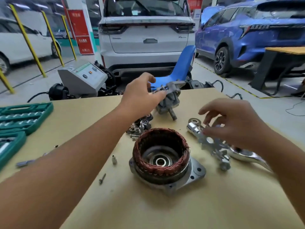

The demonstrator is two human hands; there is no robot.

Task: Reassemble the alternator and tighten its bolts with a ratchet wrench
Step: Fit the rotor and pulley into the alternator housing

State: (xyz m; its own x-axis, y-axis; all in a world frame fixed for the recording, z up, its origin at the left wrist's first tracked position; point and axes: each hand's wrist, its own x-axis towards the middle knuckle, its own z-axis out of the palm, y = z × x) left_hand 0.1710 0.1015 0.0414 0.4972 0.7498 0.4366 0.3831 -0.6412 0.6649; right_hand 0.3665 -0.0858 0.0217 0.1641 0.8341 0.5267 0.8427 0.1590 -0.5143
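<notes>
Worktop [165, 209] fills the lower half of the frame; alternator lies in pieces on it

Stator housing [162, 160], lower centre: copper windings in a ring, open end up, bearing bore visible at the bottom, mounting ears to lower right. Bore axis reads as vertical

Rotor [168, 100], upper centre, directly above the housing in the frame. Left hand [143, 95] grips it at its claw-pole end, thumb on the near side, fingers curled over the far side. Shaft tip points down and toward the frame's lower right, resting on or just above the worktop; cannot tell which. Long axis is tilted, not in line with the bore

Key relation: rotor sits beyond the housing, so it has to come toward the bottom of the frame and stand upright, shaft down, before it can drop into the bearing. Left hand already has it; judged the nearer hand for that move

Right hand [234, 124], centre right: fingers spread and loosely bent, over the end bracket [212, 146], fingertips at or just above it; contact uncertain. Holds nothing that I can make out

Ratchet wrench [244, 155], chrome, partly under the right hand, socket [194, 127] at its upper-left end

Rectifier parts [140, 125] just above left of the housing

Socket case [18, 118], left edge

Loose bolt [102, 178], lower left of the housing
</notes>
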